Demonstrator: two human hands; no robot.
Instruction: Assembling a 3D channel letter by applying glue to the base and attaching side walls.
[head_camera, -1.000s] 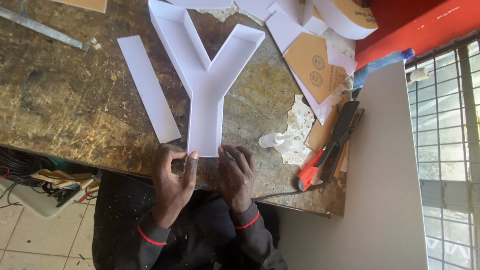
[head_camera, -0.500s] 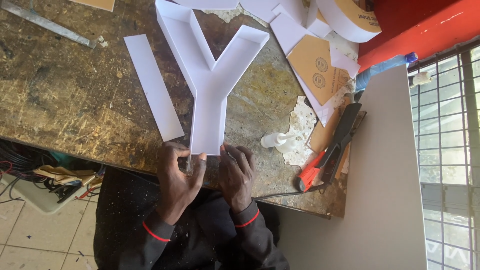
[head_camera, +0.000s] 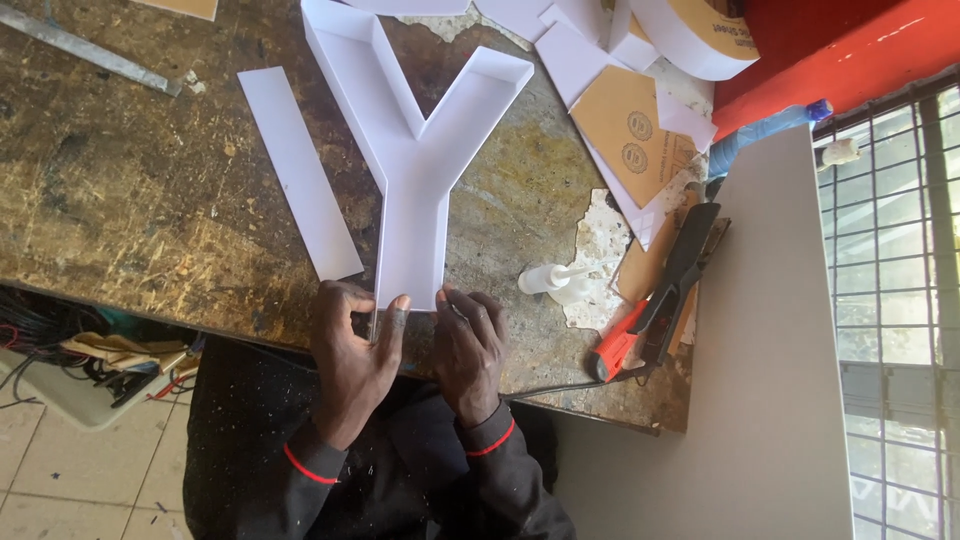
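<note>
- A white Y-shaped channel letter (head_camera: 410, 170) is seen lying flat on the worn workbench (head_camera: 120, 210), its foot at the near edge and its arms pointing away from the person.
- Raised white side walls are already seen along both arms and the stem of the letter; the shell is judged largely assembled, with work left at the foot end, where both hands are placed.
- The left hand (head_camera: 352, 360) is pinched on the bottom left corner of the stem, thumb and fingers closed on the wall edge.
- The right hand (head_camera: 468, 345) is pressed on the bottom right corner, fingers curled over the edge; whether it fully grips the wall cannot be told.
- A loose white strip (head_camera: 298, 170) is noted just left of the letter, not attached; it is judged to be material not yet used.
- A small white squeeze bottle (head_camera: 552, 280) is lying on its side near the right hand, apart from it.
- A red and black tool (head_camera: 655, 300) is resting at the bench's right edge.
- Brown card pieces (head_camera: 625, 130) bearing round printed marks are lying right of the letter, among white offcuts (head_camera: 560, 45).
- A large white roll with a brown face (head_camera: 700, 35) is partly visible at the top.
- A grey board (head_camera: 770, 340) is standing to the right.
</note>
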